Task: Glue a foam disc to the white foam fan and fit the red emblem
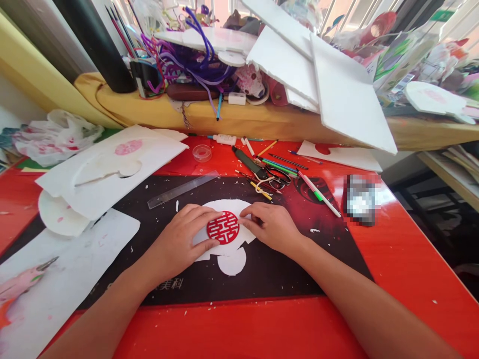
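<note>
A red round double-happiness cutout (223, 228) lies flat on a white fan-shaped foam piece (232, 263) with a rounded lower tab. My left hand (189, 232) has its fingers at the cutout's upper left edge and its thumb at the lower left, gripping it from that side. Across from it, my right hand (272, 227) is closed in a pinch at the cutout's right edge. Its lower fingers are curled and partly hidden. The foam piece rests on a dark mat (262, 279), and both hands cover parts of its sides.
Beyond the hands lie a clear ruler (183, 190), scissors (279, 177), a green-handled cutter (247, 162), several pens and a tape roll (202, 153). White foam sheets (108, 174) are stacked at left. More boards (348, 94) lean off the back ledge. A blurred object (360, 199) sits at right.
</note>
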Demonstrator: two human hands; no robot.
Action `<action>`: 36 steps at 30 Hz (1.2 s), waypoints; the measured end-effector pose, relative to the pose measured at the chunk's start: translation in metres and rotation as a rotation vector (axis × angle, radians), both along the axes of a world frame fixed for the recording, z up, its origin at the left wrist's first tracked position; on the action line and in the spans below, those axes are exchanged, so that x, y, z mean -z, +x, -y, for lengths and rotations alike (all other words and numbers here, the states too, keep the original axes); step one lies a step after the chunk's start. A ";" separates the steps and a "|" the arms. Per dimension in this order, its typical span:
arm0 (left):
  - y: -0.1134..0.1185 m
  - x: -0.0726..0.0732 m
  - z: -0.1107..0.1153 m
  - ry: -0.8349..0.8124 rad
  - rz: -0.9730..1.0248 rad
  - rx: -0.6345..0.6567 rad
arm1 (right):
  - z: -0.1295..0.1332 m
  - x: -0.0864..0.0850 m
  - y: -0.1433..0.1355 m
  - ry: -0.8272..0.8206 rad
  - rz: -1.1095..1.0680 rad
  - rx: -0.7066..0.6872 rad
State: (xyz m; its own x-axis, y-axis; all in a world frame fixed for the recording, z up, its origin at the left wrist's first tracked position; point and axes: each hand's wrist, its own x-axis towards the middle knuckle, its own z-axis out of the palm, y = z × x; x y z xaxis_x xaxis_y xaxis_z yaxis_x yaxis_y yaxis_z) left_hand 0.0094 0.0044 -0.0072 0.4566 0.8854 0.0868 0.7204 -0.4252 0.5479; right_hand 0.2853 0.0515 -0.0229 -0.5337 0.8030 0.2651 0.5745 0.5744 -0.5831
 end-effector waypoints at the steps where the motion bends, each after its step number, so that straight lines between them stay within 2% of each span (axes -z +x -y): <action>1: 0.000 0.000 0.000 -0.003 -0.002 -0.002 | 0.000 0.000 0.000 0.007 -0.033 -0.002; 5: 0.000 0.000 0.000 -0.011 -0.007 -0.003 | 0.002 0.000 0.000 0.039 -0.101 0.011; 13: 0.000 -0.001 -0.001 -0.004 -0.014 0.010 | 0.004 0.001 -0.003 0.026 0.049 -0.038; 36: 0.000 0.001 0.000 0.001 -0.018 0.017 | 0.002 0.003 -0.003 0.059 0.037 -0.025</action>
State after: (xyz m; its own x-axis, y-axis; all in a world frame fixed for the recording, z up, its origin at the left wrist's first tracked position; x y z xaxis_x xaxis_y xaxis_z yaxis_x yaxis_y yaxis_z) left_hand 0.0089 0.0047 -0.0080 0.4733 0.8773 0.0795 0.7228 -0.4384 0.5342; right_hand 0.2818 0.0491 -0.0260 -0.5637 0.7730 0.2911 0.5801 0.6214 -0.5266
